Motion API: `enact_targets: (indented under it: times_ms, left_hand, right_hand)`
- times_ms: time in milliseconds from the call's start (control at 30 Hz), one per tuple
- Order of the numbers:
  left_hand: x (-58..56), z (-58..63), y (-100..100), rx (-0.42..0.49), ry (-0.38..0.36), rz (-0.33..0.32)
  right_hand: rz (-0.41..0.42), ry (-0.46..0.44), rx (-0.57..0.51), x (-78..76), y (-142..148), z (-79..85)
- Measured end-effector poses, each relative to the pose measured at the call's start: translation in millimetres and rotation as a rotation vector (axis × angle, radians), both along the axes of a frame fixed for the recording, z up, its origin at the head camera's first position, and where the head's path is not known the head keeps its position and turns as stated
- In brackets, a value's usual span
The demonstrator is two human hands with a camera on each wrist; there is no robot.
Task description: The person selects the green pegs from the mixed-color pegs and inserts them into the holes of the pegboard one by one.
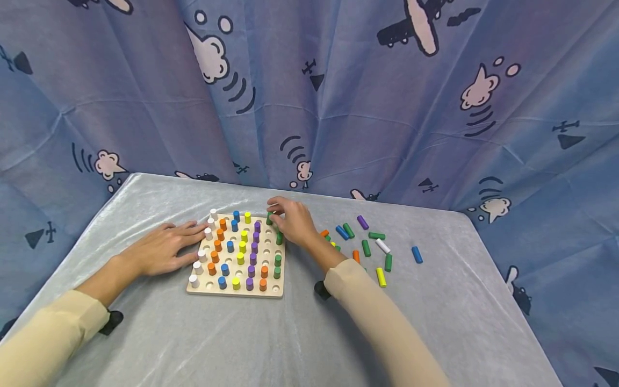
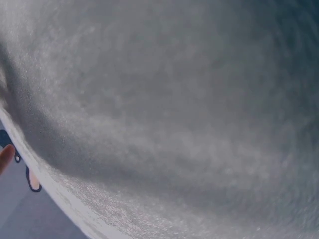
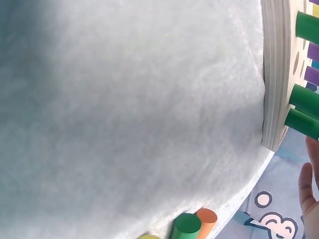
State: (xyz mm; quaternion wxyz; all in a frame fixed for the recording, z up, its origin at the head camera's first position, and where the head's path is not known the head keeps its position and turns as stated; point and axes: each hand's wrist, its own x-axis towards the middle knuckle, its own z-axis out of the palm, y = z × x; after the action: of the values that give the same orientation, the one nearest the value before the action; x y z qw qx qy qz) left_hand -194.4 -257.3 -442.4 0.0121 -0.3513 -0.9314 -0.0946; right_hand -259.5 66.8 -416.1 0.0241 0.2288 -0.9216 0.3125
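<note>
A square wooden pegboard [image 1: 227, 292] holds columns of white, orange, blue, yellow, purple and green pegs. At its far right corner my right hand [image 1: 294, 223] pinches a green peg [image 1: 269, 218] between thumb and fingers. The right wrist view has fingertips [image 3: 306, 184] close to the end of a green peg [image 3: 303, 123] at the board's corner. Another green peg [image 1: 279, 238] stands just below that hand. My left hand [image 1: 164, 248] lies spread at the board's left side, fingertips at its edge by the white pegs [image 1: 208, 234].
Loose pegs are scattered right of the board, among them a yellow peg [image 1: 381, 277], a white peg [image 1: 383, 246] and a blue peg [image 1: 417, 255]. Some lie partly behind my right forearm. A pale cloth [image 1: 159, 344] covers the table, and a patterned curtain [image 1: 338, 134] hangs behind.
</note>
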Motion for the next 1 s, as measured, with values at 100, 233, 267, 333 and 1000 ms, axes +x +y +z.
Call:
enact_targets:
  times_ms: [100, 233, 267, 333, 1000]
  left_hand:
    - [-0.9, -0.5, 0, -0.006, -0.009, 0.004]
    - [-1.4, -1.1, 0, -0.012, -0.013, 0.005]
    - [-1.6, -1.3, 0, -0.012, -0.013, 0.005]
    - [-1.6, -1.2, 0, -0.012, -0.012, 0.004]
    - [1.6, 2.8, 1, -0.009, 0.002, -0.009]
  right_hand:
    - [-0.005, -0.007, 0.017, -0.2, 0, 1.1]
    - [-0.010, -0.019, 0.029, -0.6, 1, 2.4]
    - [-0.010, -0.021, 0.031, -0.9, 1, 2.6]
    - [-0.010, -0.026, 0.036, -1.1, 2, 2.9]
    - [0.011, -0.010, 0.068, -1.7, 16, 14.2]
